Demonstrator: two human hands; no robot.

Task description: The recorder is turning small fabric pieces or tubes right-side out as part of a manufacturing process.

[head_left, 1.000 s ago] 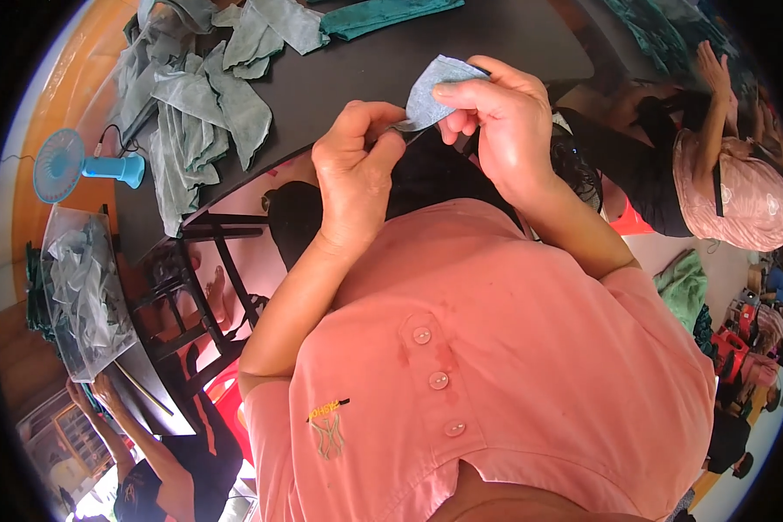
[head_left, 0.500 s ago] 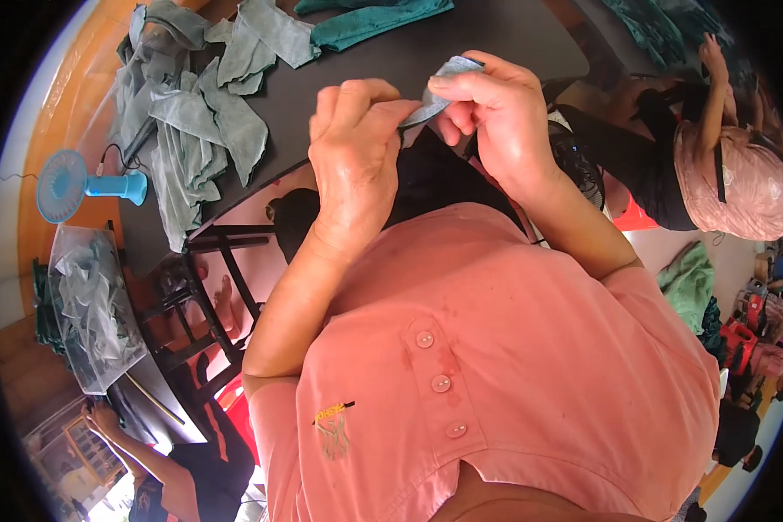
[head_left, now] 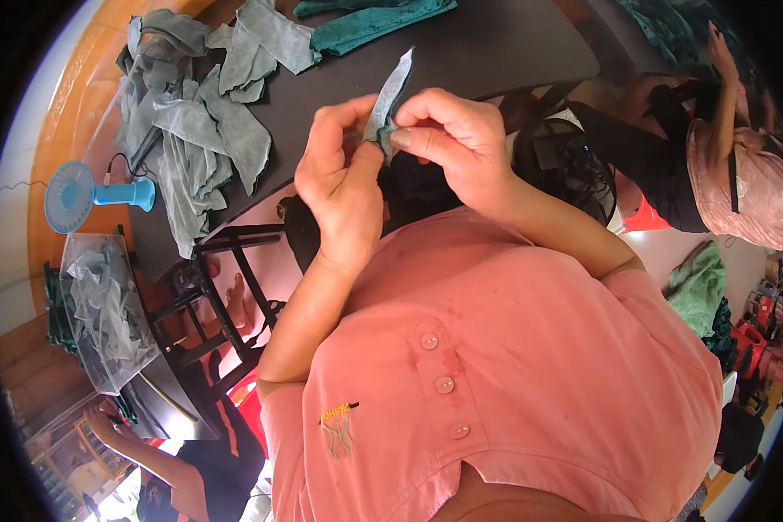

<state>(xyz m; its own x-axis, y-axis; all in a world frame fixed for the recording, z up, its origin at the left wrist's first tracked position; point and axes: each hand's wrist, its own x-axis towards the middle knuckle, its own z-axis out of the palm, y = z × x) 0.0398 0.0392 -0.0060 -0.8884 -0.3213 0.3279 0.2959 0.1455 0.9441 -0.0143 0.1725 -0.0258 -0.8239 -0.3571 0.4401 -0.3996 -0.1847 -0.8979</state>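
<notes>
Between my two hands, a small narrow strip of grey-green fabric (head_left: 391, 94) stands up with its pointed end away from me. My left hand (head_left: 344, 178) pinches its lower end between thumb and fingers. From the other side, my right hand (head_left: 461, 143) grips the same end, thumb and forefinger pressed on the cloth close to the left thumb. Both hands are raised in front of the near edge of a dark table (head_left: 487, 43). Loose grey-green fabric pieces (head_left: 196, 130) lie on the table to the left, and a darker teal folded cloth (head_left: 383, 26) lies at the far side.
A blue fan (head_left: 100, 196) is at the table's left edge. Below it, a clear bin (head_left: 109, 304) holds pale fabric scraps. A dark stool (head_left: 217, 296) stands under the table. Other people work at lower left and right; a black fan-like device (head_left: 570, 161) sits right of my hands.
The fabric strip has turned from lying slanted between my hands to pointing upward. My right hand has moved left and down, closer to my left hand.
</notes>
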